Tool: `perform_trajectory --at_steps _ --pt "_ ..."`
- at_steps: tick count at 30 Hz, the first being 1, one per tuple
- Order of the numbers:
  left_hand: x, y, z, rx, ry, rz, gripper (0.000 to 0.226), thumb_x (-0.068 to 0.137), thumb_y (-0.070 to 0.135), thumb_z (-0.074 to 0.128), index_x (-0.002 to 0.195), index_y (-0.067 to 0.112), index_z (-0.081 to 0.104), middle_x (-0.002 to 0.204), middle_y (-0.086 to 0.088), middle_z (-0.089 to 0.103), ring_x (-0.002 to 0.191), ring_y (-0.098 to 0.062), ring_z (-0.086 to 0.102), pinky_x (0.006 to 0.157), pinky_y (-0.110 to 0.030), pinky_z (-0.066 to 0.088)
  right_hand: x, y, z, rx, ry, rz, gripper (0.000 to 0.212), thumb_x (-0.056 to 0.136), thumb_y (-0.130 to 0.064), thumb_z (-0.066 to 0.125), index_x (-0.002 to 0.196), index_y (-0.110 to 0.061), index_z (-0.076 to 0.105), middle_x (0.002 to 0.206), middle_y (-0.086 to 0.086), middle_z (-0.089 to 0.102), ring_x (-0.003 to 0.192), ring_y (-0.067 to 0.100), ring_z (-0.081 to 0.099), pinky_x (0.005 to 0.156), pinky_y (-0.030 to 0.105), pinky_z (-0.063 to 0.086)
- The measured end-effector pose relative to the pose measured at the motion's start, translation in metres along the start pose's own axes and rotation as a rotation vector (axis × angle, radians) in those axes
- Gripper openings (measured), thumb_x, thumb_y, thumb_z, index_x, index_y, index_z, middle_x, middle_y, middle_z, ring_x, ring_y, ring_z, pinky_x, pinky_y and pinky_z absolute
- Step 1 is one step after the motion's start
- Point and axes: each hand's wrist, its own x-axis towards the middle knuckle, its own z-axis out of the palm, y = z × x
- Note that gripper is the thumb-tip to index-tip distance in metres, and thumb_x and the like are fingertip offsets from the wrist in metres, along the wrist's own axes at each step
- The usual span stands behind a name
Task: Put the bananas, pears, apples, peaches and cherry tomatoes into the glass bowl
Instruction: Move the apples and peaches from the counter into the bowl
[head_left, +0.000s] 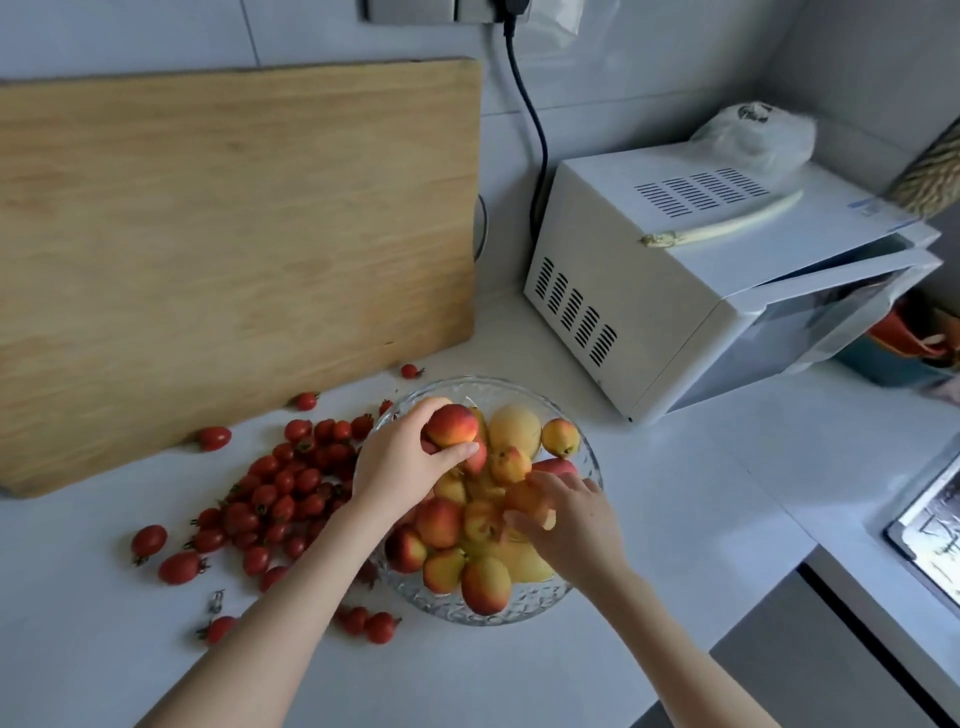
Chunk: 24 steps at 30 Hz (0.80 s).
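Left hand (410, 462) closed around red-yellow round peach (452, 426), held over 10 o'clock rim of patterned clear glass bowl (582, 452), likely for a gentle set-down. Right hand (566, 514) steadying piled fruit; grasp indeterminate. Loose red cherry tomatoes (280, 493) at bowl's 9 o'clock on white counter (675, 519).

A home kitchen: a white microwave (691, 291) stands on a white surface (675, 499) against a tiled wall. Left of the microwave a wooden cutting board (234, 249) leans on the wall, and above it a black cord (530, 119) runs to a wall socket (447, 10).
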Motion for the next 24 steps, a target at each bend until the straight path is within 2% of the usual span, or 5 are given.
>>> perform_trajectory --at_steps 5,10,13,18,24 --pt "0.03 0.028 -0.009 0.035 -0.139 0.127 0.062 0.066 0.057 0.071 0.121 0.031 0.056 0.11 0.01 0.067 0.095 -0.013 0.063 0.074 -0.018 0.038 0.045 -0.019 -0.035 0.589 -0.1 -0.038 0.05 0.08 -0.05 0.062 0.123 -0.025 0.052 0.106 -0.004 0.065 0.096 0.014 0.063 0.081 0.028 0.052" --pt "0.068 0.038 0.001 0.015 -0.269 0.101 0.063 0.075 0.042 0.07 0.132 0.035 0.044 0.12 0.002 0.063 0.107 -0.018 0.059 0.087 -0.028 0.047 0.104 -0.029 -0.036 0.777 -0.141 0.006 0.036 0.077 -0.036 0.072 0.107 -0.024 0.057 0.102 0.006 0.069 0.088 0.02 0.066 0.078 0.037 0.055" --pt "0.092 0.026 0.014 -0.042 -0.24 -0.06 0.076 0.073 0.05 0.069 0.139 0.032 0.034 0.105 0.001 0.062 0.095 -0.016 0.06 0.083 -0.031 0.048 0.136 -0.021 -0.037 0.665 -0.084 0.04 0.039 0.074 -0.034 0.073 0.107 -0.023 0.057 0.101 -0.001 0.066 0.09 0.017 0.063 0.077 0.033 0.053" --pt "0.123 0.008 0.044 0.052 -0.311 -0.155 0.044 0.076 0.043 0.07 0.106 0.012 0.064 0.102 -0.006 0.064 0.09 -0.019 0.06 0.073 -0.026 0.044 0.165 -0.011 -0.031 0.196 -0.141 0.021 0.047 0.075 -0.031 0.067 0.115 -0.014 0.049 0.092 0.0 0.056 0.086 0.022 0.056 0.068 0.029 0.042" --pt "0.127 -0.003 0.046 -0.001 -0.506 -0.147 0.036 0.079 0.033 0.069 0.111 0.017 0.064 0.12 -0.003 0.06 0.113 -0.017 0.054 0.095 -0.028 0.04 0.167 -0.004 -0.016 0.203 -0.116 0.03 0.044 0.075 -0.035 0.068 0.109 -0.013 0.051 0.088 0.0 0.059 0.085 0.024 0.058 0.065 0.028 0.04"
